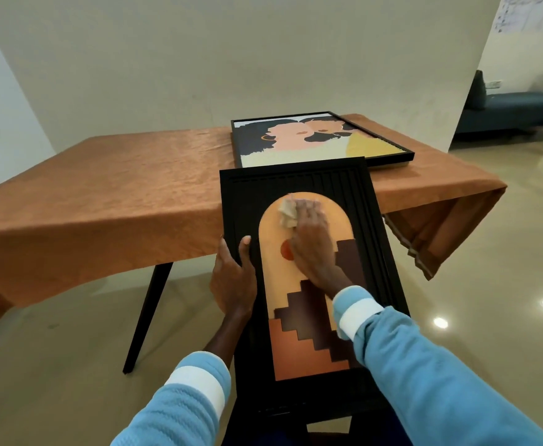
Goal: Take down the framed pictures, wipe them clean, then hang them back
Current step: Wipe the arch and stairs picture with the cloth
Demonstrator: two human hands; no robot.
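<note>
Fingers of the right hand lie flat, pressing a crumpled cloth onto the arch-painted framed picture beneath them. Fingers of the left hand grip its left edge. Beyond the fingertips, a second framed picture lies on the tabletop.

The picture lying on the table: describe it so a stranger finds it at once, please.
Find the orange-covered table. Toward its right end lies a thin black frame showing two faces. The other picture, being wiped, shows an arch and stairs.
</note>
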